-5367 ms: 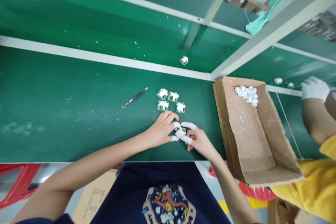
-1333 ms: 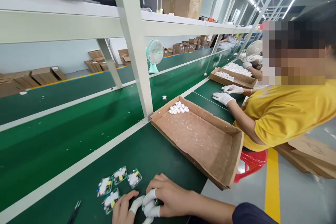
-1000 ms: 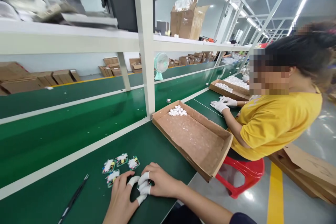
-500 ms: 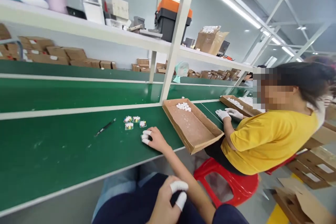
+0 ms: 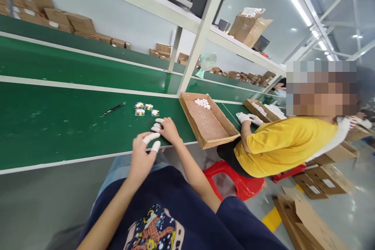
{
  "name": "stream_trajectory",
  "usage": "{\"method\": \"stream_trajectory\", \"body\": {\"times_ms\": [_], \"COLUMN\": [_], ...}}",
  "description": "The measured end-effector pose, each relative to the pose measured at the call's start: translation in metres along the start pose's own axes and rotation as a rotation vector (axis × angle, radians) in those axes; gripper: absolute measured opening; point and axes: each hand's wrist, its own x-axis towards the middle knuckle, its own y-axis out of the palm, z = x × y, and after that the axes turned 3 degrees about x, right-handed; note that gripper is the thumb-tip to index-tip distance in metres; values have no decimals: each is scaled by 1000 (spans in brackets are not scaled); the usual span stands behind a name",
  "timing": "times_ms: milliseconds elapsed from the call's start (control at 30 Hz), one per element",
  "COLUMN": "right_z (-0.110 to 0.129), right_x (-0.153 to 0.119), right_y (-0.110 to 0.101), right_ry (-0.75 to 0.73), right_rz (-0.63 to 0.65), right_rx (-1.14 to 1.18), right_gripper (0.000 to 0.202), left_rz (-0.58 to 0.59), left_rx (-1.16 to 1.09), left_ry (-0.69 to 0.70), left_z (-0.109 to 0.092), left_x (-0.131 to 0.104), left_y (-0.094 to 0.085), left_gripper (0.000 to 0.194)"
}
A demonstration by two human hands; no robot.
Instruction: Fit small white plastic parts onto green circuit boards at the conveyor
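Observation:
My left hand point(image 5: 143, 154) hovers near the table's front edge, its white-covered thumb and index finger apart, with nothing between them. Just beyond it, my right hand point(image 5: 168, 130) is low at the green tabletop point(image 5: 73, 136), its white-capped fingers bent together around something small and mostly hidden. Ahead of the fingers lie several small circuit boards point(image 5: 140, 113) with white and yellow parts, grouped close together. To their left, a pair of dark tweezers point(image 5: 113, 109) lies flat on the table.
A shallow cardboard tray point(image 5: 209, 125) with several small white pieces point(image 5: 202, 104) stands right of my hands, overhanging the table edge. A co-worker in a yellow shirt point(image 5: 272, 144) sits beyond it on a red stool point(image 5: 249, 187). A white shelf post point(image 5: 202, 35) rises behind the tray.
My left hand has come up from my lap to the table's front edge, beside my right hand. The right hand stays low by the boards. The camera view has tilted down.

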Motion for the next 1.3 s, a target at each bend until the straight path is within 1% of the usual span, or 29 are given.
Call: {"method": "stream_trajectory", "body": {"times_ms": [67, 133, 200, 267, 333, 433, 500, 600, 700, 767, 833, 900, 933, 1000, 1067, 1100, 1133, 1200, 1267, 1300], "right_z": [0, -2, -4, -4, -3, 1, 2, -2, -14, -22, -25, -24, -23, -21, -20, -21, -22, -24, -23, -22], "right_x": [2, 3, 4, 3, 2, 0, 1, 14, 34, 44, 47, 45, 42, 38, 36, 37, 39, 42, 45, 46], "right_y": [-3, -8, -15, -23, -32, -44, -48, -52, -55, -54, -50, -43, -40, -36, -36, -38, -40, -46, -53, -57], "right_ry": [-4, -18, -39, -80, -158, -265, -270, -242, -240, -246, -228, -179, -147, -78, -16, 0, 0, -40, -107, -142], "right_rz": [33, 71, 106, 155, 256, 428, 460, 461, 507, 539, 543, 513, 488, 446, 411, 385, 349, 257, 191, 174], "right_rx": [-33, -52, -49, -46, -88, -198, -221, -215, -180, -136, -93, -67, -64, -41, 32, 93, 168, 324, 430, 453], "right_gripper": [36, 35, 33, 31, 27, 16, 9, 9, 10, 9, 14, 23, 25, 19, 10, 9, 13, 28, 42, 46], "left_rz": [34, 115, 224, 324, 397, 451, 479, 527, 534, 526, 517, 509, 510, 522, 536, 540, 540, 551, 596, 638], "left_rx": [353, 611, 770, 849, 862, 801, 736, 667, 654, 652, 645, 624, 609, 566, 480, 414, 329, 100, -231, -418], "left_ry": [58, 79, 104, 163, 251, 399, 501, 619, 672, 668, 634, 588, 563, 500, 401, 331, 243, -5, -292, -413], "left_z": [15, 32, 49, 66, 80, 97, 104, 108, 107, 107, 107, 107, 106, 102, 95, 90, 86, 79, 73, 70], "left_x": [24, 47, 67, 82, 93, 106, 116, 135, 153, 160, 162, 160, 158, 153, 149, 149, 149, 150, 154, 156], "left_y": [-9, -13, -13, -12, -10, -10, -11, -9, -4, -2, -3, -6, -7, -10, -12, -13, -14, -14, -11, -9], "left_gripper": [49, 68, 75, 71, 63, 49, 42, 34, 29, 28, 27, 23, 21, 16, 15, 17, 19, 26, 35, 41]}}
